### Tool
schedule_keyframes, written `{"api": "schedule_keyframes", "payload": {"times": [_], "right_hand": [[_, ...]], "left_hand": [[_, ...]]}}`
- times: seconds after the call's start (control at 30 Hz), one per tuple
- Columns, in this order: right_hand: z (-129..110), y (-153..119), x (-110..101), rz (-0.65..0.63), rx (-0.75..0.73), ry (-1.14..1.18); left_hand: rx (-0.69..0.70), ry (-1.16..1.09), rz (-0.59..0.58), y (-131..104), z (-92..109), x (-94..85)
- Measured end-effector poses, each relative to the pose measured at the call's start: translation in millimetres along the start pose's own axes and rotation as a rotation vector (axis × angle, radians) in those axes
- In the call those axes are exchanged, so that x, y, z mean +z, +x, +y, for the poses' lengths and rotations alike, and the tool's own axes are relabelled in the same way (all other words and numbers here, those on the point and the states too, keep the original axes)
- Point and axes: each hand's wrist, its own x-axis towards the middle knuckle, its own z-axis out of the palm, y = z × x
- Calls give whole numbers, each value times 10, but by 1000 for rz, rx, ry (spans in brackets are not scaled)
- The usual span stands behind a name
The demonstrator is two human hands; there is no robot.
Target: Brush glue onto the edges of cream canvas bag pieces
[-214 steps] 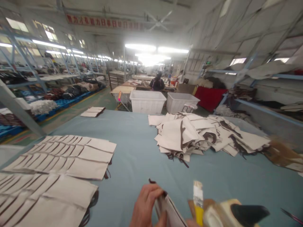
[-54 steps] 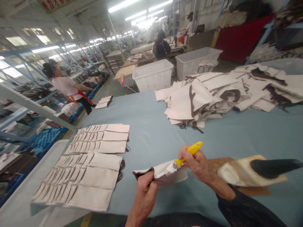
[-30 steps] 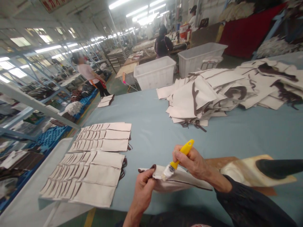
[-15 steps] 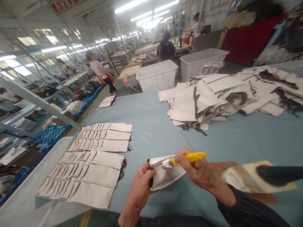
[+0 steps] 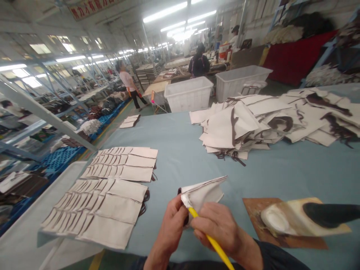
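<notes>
My left hand (image 5: 171, 221) pinches the dark-edged end of a cream fabric pouch (image 5: 205, 189) above the blue-green tabletop. In my right hand (image 5: 218, 228) is a yellow-handled brush (image 5: 215, 245), its white tip against the pouch close to my left fingers. To the right, a brown board (image 5: 253, 210) carries a pale block with a white patch and a black handle. Overlapping rows of cream pouches (image 5: 120, 210) with dark trim lie at the left.
A large heap of cream pouches (image 5: 219, 127) covers the table's back right. A small stack (image 5: 129, 121) sits at the far left edge. Beyond are white bins (image 5: 188, 93), one person seated with their back turned and another walking.
My right hand and the brush have moved left and down, with the handle now pointing down. The pouch's free end has tilted up. The brown board is less covered by my arm.
</notes>
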Motion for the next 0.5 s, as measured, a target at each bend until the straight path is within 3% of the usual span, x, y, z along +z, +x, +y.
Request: {"api": "schedule_keyframes", "payload": {"times": [0.13, 0.23, 0.37, 0.5], "right_hand": [[32, -45, -158, 11, 7, 13], [62, -61, -196, 35, 112, -58], [-15, -124, 9, 112, 110, -64], [-56, -94, 163, 169, 78, -98]], "left_hand": [[-12, -160, -11, -3, -32, -8], [2, -206, -13, 9, -71, 15], [13, -117, -33, 25, -98, 85], [35, 24, 33, -7, -10, 57]]}}
